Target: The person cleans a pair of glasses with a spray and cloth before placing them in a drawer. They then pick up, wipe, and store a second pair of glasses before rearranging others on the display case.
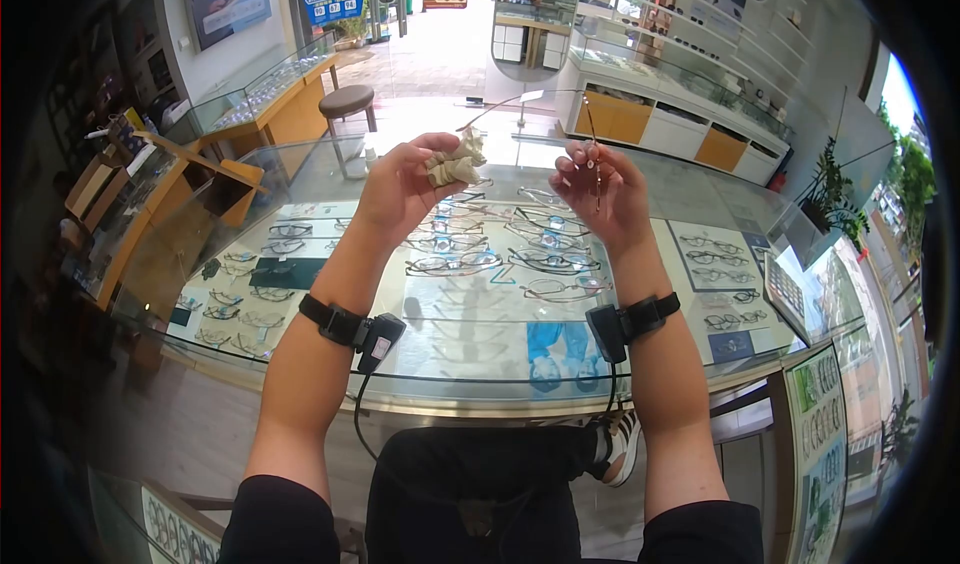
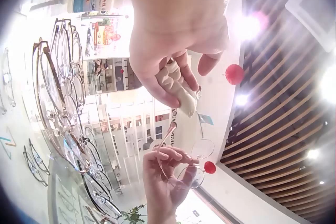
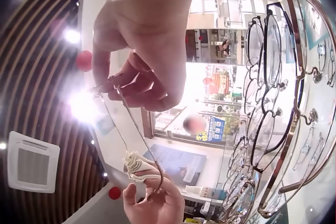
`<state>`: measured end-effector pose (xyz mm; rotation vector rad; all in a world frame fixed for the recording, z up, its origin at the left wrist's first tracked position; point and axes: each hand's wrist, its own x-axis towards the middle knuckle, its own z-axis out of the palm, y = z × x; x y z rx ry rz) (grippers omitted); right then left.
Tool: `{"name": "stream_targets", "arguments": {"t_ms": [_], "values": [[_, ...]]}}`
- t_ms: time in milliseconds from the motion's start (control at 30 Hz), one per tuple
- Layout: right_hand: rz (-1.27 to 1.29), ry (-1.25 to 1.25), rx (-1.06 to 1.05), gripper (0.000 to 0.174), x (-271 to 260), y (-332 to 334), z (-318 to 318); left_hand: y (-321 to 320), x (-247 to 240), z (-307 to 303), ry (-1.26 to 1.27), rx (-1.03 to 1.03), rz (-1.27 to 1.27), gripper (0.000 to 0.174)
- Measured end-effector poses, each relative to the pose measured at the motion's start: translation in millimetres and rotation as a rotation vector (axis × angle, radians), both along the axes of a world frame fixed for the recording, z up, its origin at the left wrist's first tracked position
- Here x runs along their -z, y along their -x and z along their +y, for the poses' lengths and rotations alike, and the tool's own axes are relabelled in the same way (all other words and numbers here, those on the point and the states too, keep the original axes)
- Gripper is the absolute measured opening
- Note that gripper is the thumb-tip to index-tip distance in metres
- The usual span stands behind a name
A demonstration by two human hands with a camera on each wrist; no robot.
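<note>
Over the glass counter, both hands are raised. My left hand point(image 1: 393, 186) grips a crumpled cream cloth point(image 1: 456, 165) between thumb and fingers. With its fingertips my right hand point(image 1: 618, 192) pinches a pair of thin-framed eyeglasses point(image 1: 590, 116) by the front, near the lenses. One temple arm extends across toward the left hand and overlaps the cloth in the right wrist view, where both thin temples point(image 3: 137, 123) show. From the left wrist, the round lens point(image 2: 190, 176) appears beside the right hand's fingers.
Rows of eyeglasses point(image 1: 455, 262) lie on the counter point(image 1: 480, 389) below the hands, with further ones on trays point(image 1: 718, 282) at the right. A stool point(image 1: 347, 102) stands beyond the counter. Display cabinets point(image 1: 655, 124) line the back. A bottle point(image 3: 206, 191) stands on the left side.
</note>
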<state>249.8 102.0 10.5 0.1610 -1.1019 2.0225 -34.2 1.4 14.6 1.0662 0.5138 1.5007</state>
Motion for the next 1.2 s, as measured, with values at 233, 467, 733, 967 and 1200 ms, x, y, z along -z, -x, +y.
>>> {"name": "stream_targets", "arguments": {"t_ms": [233, 467, 733, 967, 1200], "values": [[0.089, 0.072, 0.112, 0.02, -1, -15, 13, 10, 5, 11, -0.217, -0.631, 0.103, 0.036], [0.084, 0.11, 0.145, 0.021, 3, -14, 14, 17, -6, 4, -0.233, -1.179, 0.147, 0.04], [-0.012, 0.053, 0.218, 0.02, 8, -18, 24, 58, 27, 32, -0.076, -1.434, 0.491, 0.056], [-0.055, 0.063, 0.253, 0.018, 11, -19, 26, 84, 56, 55, 0.169, -1.127, 0.573, 0.095], [-0.055, 0.035, 0.216, 0.019, 12, -17, 25, 97, 81, 62, 0.234, -0.855, 0.762, 0.072]]}}
